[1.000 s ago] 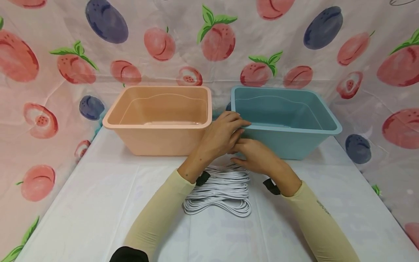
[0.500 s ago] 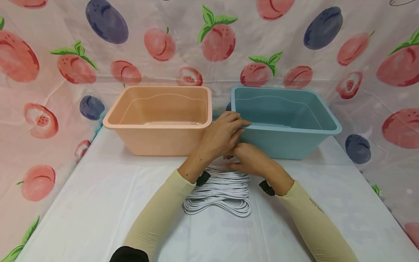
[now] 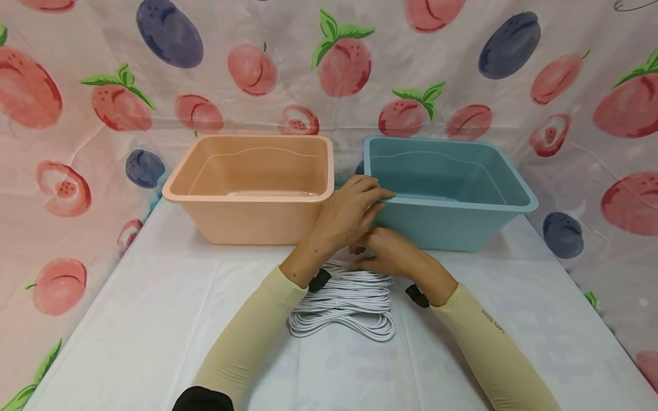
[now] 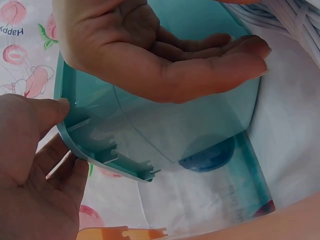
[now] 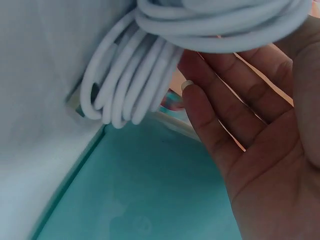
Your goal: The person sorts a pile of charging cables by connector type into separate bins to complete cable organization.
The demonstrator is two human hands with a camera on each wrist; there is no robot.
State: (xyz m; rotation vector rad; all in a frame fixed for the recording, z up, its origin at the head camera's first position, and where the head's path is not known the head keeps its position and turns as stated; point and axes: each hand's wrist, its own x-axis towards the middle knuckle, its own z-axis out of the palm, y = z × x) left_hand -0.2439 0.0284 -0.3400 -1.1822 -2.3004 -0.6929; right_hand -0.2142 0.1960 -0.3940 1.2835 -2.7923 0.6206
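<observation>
My left hand [image 3: 345, 216] rests over the near left corner of the teal plastic bin [image 3: 437, 225]. In the left wrist view its thumb and fingers pinch that bin's rim [image 4: 64, 132]. Just below it, my right hand [image 3: 394, 251] reaches in over the far end of a folded bundle of white cable [image 3: 352, 302]. In the right wrist view the right hand's fingers [image 5: 200, 107] are loosely extended beside the cable loops [image 5: 225, 30], with some fingertips hidden behind them. Nothing shows gripped in the right palm.
A peach-coloured plastic bin [image 3: 257, 222] stands at the left, a narrow gap apart from the teal one. Both are on a white-covered table [image 3: 154, 325]. A fruit-print cloth [image 3: 288, 74] hangs behind and along the sides.
My right hand has shifted left and slightly nearer, down toward the far end of the cable bundle, its fingers bending more. The left hand and both bins stay where they were.
</observation>
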